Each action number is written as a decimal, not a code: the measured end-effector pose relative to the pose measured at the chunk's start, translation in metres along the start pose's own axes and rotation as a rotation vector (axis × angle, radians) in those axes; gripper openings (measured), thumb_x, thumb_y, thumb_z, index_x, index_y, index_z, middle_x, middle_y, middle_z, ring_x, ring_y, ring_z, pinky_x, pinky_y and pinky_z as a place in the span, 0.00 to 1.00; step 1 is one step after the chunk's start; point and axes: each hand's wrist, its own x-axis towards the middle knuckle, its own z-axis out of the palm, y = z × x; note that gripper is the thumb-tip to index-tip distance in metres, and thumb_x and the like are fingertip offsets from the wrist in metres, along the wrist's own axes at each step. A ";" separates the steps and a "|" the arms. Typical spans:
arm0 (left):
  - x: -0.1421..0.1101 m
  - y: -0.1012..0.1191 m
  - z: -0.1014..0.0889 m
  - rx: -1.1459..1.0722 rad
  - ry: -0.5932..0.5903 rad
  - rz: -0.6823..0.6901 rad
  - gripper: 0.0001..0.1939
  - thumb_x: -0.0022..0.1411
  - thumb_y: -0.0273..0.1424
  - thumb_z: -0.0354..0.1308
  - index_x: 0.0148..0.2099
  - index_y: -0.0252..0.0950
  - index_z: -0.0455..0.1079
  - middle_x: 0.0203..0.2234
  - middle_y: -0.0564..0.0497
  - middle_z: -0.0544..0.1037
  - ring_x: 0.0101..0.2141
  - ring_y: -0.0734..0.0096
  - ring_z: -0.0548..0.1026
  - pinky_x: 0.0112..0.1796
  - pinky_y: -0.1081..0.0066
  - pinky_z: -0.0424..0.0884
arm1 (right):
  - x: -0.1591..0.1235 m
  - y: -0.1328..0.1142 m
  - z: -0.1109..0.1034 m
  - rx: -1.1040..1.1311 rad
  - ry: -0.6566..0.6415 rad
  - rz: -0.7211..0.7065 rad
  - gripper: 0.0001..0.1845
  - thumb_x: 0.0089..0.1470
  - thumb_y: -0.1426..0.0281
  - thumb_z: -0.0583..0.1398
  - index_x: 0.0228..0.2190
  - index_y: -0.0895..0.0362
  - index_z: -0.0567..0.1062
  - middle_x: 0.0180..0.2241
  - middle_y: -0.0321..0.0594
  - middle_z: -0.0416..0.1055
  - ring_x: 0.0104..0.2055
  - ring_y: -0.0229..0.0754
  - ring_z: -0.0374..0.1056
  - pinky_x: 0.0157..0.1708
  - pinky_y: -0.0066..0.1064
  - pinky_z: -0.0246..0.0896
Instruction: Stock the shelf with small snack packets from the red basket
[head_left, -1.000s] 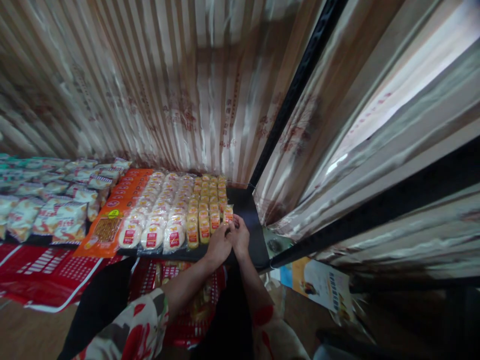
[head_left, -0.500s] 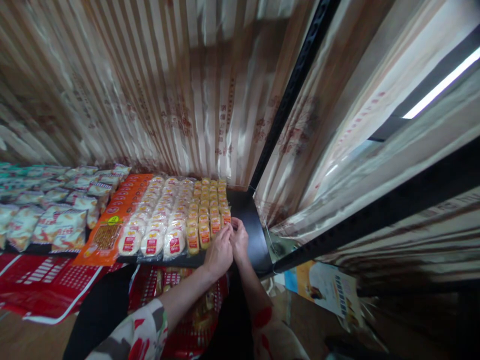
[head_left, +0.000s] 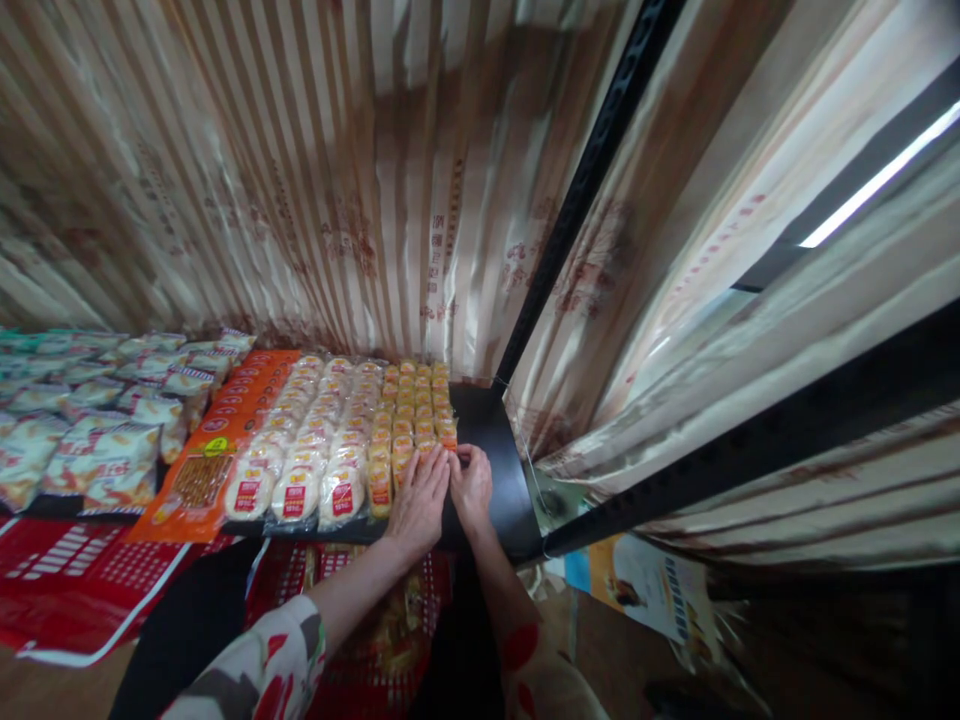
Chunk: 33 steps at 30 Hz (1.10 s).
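Rows of small yellow snack packets (head_left: 412, 410) stand at the right end of a black shelf (head_left: 495, 470). My left hand (head_left: 420, 500) lies over the front packets of those rows, fingers stretched out on them. My right hand (head_left: 471, 485) is beside it, fingers curled against the rightmost front packet. What the right fingers grip is too small to make out. Left of the yellow rows stand rows of round white cakes with red labels (head_left: 300, 460).
Orange flat packs (head_left: 217, 450) and pale snack bags (head_left: 97, 430) fill the shelf further left. Striped hanging packaging forms the back wall (head_left: 300, 180). A black upright post (head_left: 577, 200) bounds the shelf on the right. A red basket (head_left: 375, 620) is below the shelf.
Both hands have dropped slightly toward the shelf's front edge. The left hand has flattened onto the front packets. The view has shifted a little.
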 end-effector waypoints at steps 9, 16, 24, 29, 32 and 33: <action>-0.002 -0.006 0.016 0.146 0.044 0.086 0.27 0.64 0.29 0.42 0.63 0.25 0.56 0.63 0.40 0.59 0.64 0.60 0.51 0.63 0.53 0.44 | 0.002 0.005 -0.007 0.061 -0.055 -0.003 0.17 0.55 0.59 0.52 0.34 0.58 0.73 0.35 0.47 0.72 0.39 0.46 0.67 0.43 0.39 0.62; -0.001 -0.005 0.015 0.143 0.021 0.097 0.27 0.63 0.30 0.42 0.62 0.25 0.57 0.62 0.40 0.59 0.64 0.57 0.52 0.63 0.52 0.45 | 0.011 0.003 -0.010 0.073 -0.007 0.047 0.28 0.58 0.54 0.44 0.37 0.60 0.75 0.39 0.52 0.73 0.45 0.48 0.66 0.50 0.43 0.59; -0.004 -0.006 0.018 0.108 0.050 0.093 0.26 0.64 0.30 0.43 0.62 0.28 0.59 0.63 0.42 0.59 0.65 0.56 0.50 0.62 0.51 0.47 | 0.044 -0.007 0.008 0.431 -0.177 0.307 0.43 0.56 0.44 0.39 0.57 0.62 0.65 0.59 0.49 0.61 0.63 0.45 0.56 0.62 0.38 0.47; -0.004 -0.005 0.017 0.074 0.085 0.069 0.25 0.65 0.29 0.42 0.62 0.29 0.59 0.62 0.44 0.60 0.65 0.59 0.51 0.63 0.55 0.47 | 0.040 -0.016 0.025 0.529 -0.247 0.306 0.45 0.54 0.41 0.41 0.59 0.60 0.62 0.62 0.45 0.57 0.65 0.45 0.51 0.65 0.38 0.41; -0.002 -0.004 0.015 0.085 0.047 0.055 0.26 0.64 0.29 0.42 0.64 0.29 0.56 0.63 0.44 0.59 0.64 0.60 0.51 0.62 0.56 0.48 | 0.036 -0.013 0.028 0.535 -0.245 0.264 0.44 0.54 0.41 0.42 0.60 0.57 0.61 0.62 0.41 0.56 0.67 0.43 0.47 0.66 0.37 0.39; -0.002 -0.003 0.015 0.098 0.035 0.055 0.27 0.64 0.29 0.42 0.64 0.28 0.55 0.63 0.44 0.59 0.64 0.60 0.51 0.62 0.57 0.49 | 0.036 -0.012 0.027 0.546 -0.245 0.272 0.44 0.54 0.41 0.42 0.61 0.57 0.60 0.63 0.41 0.56 0.67 0.43 0.47 0.66 0.37 0.40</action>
